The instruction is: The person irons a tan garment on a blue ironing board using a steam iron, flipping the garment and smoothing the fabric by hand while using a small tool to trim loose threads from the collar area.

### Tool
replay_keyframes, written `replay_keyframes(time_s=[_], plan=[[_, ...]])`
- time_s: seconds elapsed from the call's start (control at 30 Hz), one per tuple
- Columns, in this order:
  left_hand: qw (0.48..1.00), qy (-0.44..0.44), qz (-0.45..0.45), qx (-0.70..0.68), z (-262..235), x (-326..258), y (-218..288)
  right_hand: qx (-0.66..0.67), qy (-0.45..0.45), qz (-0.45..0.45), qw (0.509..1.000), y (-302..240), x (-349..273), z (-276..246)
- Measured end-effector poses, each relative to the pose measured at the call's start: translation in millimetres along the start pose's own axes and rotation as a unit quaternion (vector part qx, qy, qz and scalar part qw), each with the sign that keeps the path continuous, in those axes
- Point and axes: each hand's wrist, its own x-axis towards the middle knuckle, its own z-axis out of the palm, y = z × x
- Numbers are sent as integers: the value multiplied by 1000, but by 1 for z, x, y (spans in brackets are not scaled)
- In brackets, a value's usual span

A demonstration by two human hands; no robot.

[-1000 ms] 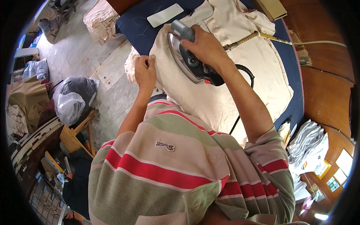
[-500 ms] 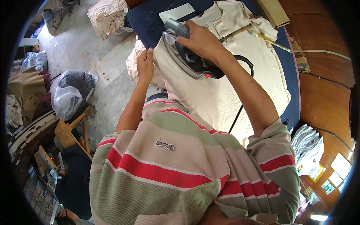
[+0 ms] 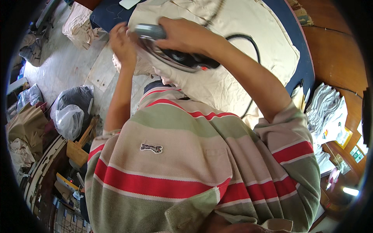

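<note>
My right hand (image 3: 180, 35) is wrapped round the grey handle of a clothes iron (image 3: 176, 58), which has a dark body and a small red light. Motion blurs the iron, and whether its soleplate touches the cloth I cannot tell. Under and beside it, a cream garment (image 3: 233, 70) lies spread over a dark blue padded table (image 3: 305, 58). My left hand (image 3: 123, 48) is up at the garment's left edge, close to the iron's front. Its fingers are smeared, so their hold on the cloth is unclear.
A black cord (image 3: 254, 42) loops from the iron across the garment. Cream cloth (image 3: 79, 25) is heaped at the far left. Bagged goods (image 3: 72, 110) and a wooden stand (image 3: 79, 149) are on the left; stacked light garments (image 3: 328, 108) stand at right.
My right hand and the iron have shifted left and away from me. The left hand has also moved farther left and up. The whole view has turned somewhat.
</note>
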Motion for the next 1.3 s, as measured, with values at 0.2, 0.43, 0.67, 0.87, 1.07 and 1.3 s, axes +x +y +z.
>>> replay_keyframes(time_s=[0.2, 0.43, 0.67, 0.87, 1.07, 1.3], plan=[[786, -242, 253, 510, 23, 24, -28, 76, -4, 175, 982, 17, -162, 11], [779, -264, 210, 528, 24, 25, -23, 161, 197, 360, 898, 65, -258, 15], [913, -140, 59, 378, 25, 54, -13, 125, 172, 269, 939, 50, -173, -2], [879, -117, 2, 462, 40, 71, -7, 80, 186, 214, 956, 27, -54, -19], [866, -140, 45, 478, 36, 80, -13, 63, 179, 229, 955, 28, 36, -36], [891, -81, 68, 441, 30, 90, -25, 71, 141, 227, 961, 18, 47, -39]])
